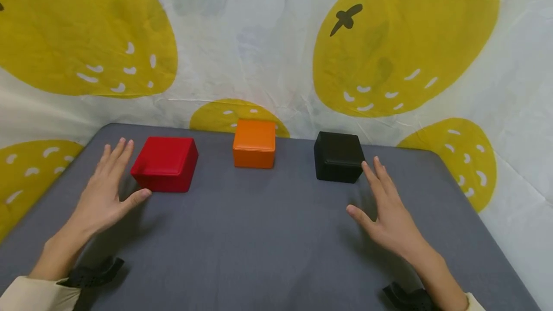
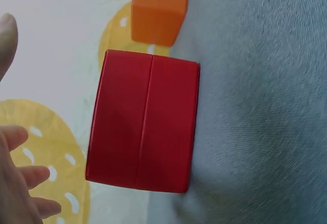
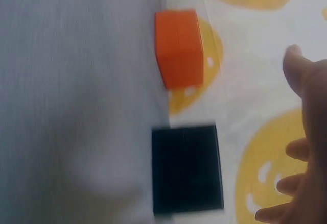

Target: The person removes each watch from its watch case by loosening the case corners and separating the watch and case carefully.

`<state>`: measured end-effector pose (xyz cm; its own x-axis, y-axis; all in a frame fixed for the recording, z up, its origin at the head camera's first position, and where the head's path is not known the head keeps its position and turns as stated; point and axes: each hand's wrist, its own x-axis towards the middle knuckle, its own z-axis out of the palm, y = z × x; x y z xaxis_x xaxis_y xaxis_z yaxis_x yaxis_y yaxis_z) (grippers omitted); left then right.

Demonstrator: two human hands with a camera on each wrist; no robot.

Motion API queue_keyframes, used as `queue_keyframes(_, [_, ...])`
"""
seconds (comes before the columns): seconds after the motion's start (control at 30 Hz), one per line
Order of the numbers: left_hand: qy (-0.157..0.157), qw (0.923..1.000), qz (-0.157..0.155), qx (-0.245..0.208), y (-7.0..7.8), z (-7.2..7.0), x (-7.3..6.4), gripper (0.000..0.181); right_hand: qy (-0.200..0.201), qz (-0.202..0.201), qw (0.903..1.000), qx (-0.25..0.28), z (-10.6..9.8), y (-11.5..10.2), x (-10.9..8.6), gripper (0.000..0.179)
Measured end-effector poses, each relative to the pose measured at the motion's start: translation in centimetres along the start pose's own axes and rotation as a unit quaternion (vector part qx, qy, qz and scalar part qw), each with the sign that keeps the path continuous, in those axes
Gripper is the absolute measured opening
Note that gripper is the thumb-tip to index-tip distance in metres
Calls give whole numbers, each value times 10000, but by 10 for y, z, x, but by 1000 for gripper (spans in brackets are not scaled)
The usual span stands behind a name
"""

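A red box (image 1: 166,162) with a lid seam sits at the left of the table, and my left hand (image 1: 101,191) hovers beside its left side, fingers spread and thumb extended toward its front corner. In the left wrist view the red box (image 2: 143,122) fills the middle, with the left hand's fingers (image 2: 30,175) at the edge. On the right lies a black box (image 1: 339,157); my right hand (image 1: 389,210) is near its right front corner, fingers straight and holding nothing. Between them, farther back, stands a smaller orange box (image 1: 254,144).
The grey cloth-covered table (image 1: 242,244) has rounded back corners. Behind it hangs a white cloth (image 1: 246,37) printed with large yellow fruit shapes. A black wrist strap (image 1: 92,272) is on the left arm, another wrist strap (image 1: 408,296) on the right.
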<state>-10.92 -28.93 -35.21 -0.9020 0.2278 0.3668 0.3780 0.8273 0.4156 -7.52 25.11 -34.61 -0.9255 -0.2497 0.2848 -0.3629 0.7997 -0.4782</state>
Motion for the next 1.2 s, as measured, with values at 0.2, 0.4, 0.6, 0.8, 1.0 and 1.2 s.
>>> queue_keyframes(0.2, [391,9935,-180,-1054,-5,9,-8,87,-33,-460,9975,532,27,-27,12,86])
queue_keyframes(0.4, [800,9742,-440,-2064,-11,23,-18,79,-322,-534,9903,1243,57,-58,22,82])
queue_keyframes(0.6, [1060,9348,-618,-3334,-14,40,-20,68,-628,-650,9703,2246,82,-93,42,76])
queue_keyframes(0.8, [1256,8440,-844,-5146,-10,49,-21,65,-1034,-590,9437,3086,108,-123,63,71])
queue_keyframes(1.0, [1124,8252,-968,-5450,-8,55,-19,65,-1258,-452,9183,3727,136,-152,78,66])
queue_keyframes(1.2, [780,8701,-904,-4781,-13,53,-17,68,-1210,-299,9168,3793,164,-178,95,69])
